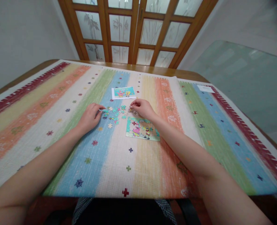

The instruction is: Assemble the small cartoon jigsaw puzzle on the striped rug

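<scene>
Two hands are noted over scattered jigsaw pieces [115, 114]: left hand [90, 116] loosely curled, fingertips on one piece; right hand [141, 107] pinching something small, unidentifiable. Part-built puzzle [141, 128] lies just beside. Risk: loose pieces could be swept aside by a forearm.

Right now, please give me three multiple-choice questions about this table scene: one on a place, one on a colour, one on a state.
1. Where does the reference picture lie?
A. beyond the loose pieces
B. under the left hand
C. on the floor

2. What colour is the stripe under the left hand?
A. black
B. blue
C. purple

3. What state is the puzzle in?
A. boxed
B. scattered entirely
C. partly assembled

Answers: 1 A, it sits farther up the cloth; 2 B, blue shows around it; 3 C, loose pieces remain near the right hand.
</scene>
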Tool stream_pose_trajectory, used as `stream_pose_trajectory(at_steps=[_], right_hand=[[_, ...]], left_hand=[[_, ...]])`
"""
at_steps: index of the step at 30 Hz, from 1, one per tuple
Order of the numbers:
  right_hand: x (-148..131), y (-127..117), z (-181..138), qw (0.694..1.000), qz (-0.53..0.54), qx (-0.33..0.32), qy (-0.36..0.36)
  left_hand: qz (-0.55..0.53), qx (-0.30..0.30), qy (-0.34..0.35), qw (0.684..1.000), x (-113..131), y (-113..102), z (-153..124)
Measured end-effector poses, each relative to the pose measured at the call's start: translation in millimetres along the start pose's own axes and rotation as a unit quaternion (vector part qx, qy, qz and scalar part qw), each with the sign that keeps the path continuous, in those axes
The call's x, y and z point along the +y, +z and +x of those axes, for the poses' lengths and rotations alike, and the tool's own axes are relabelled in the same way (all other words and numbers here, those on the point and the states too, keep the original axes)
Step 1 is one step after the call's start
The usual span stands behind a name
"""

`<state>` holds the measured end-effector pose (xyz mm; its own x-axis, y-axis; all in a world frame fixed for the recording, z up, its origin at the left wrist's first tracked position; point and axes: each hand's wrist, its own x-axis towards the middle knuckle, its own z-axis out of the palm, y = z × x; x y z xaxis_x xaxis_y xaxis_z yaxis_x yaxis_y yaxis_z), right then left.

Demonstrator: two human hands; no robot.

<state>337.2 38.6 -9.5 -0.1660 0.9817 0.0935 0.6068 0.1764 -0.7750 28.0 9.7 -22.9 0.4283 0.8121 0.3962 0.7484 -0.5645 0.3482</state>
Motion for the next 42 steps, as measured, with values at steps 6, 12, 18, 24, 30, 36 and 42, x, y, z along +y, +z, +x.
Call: stream_pose_trajectory(at_steps=[6,12,18,24,30,36,42], right_hand=[[-11.7,9.3,11.7,0.970,-0.219,0.032,-0.104],[-30.8,15.3,12.0,0.950,-0.254,-0.063,-0.172],[-32.0,16.5,11.2,0.933,-0.332,-0.054,-0.128],[-25.4,9.1,19.5,0.937,-0.323,-0.072,-0.112],[-22.1,4.9,34.7,0.943,-0.302,-0.092,-0.109],[-15.3,3.5,45.2,0.963,-0.225,-0.115,-0.093],[-14.4,3.0,38.5,0.965,-0.224,-0.090,-0.098]], left_hand=[[-0.032,0.000,-0.031,0.999,-5.6,4.3,-2.8],[0.002,-0.046,-0.002,0.999,-0.1,11.6,8.9],[0.049,-0.092,-0.025,0.994,9.1,20.8,34.5],[0.009,-0.046,-0.046,0.998,7.8,34.9,39.8],[-0.019,-0.042,-0.028,0.999,6.4,34.5,39.3],[-0.044,-0.066,-0.018,0.997,6.6,31.8,38.5],[-0.139,-0.087,-0.009,0.986,-5.0,21.5,38.4]])
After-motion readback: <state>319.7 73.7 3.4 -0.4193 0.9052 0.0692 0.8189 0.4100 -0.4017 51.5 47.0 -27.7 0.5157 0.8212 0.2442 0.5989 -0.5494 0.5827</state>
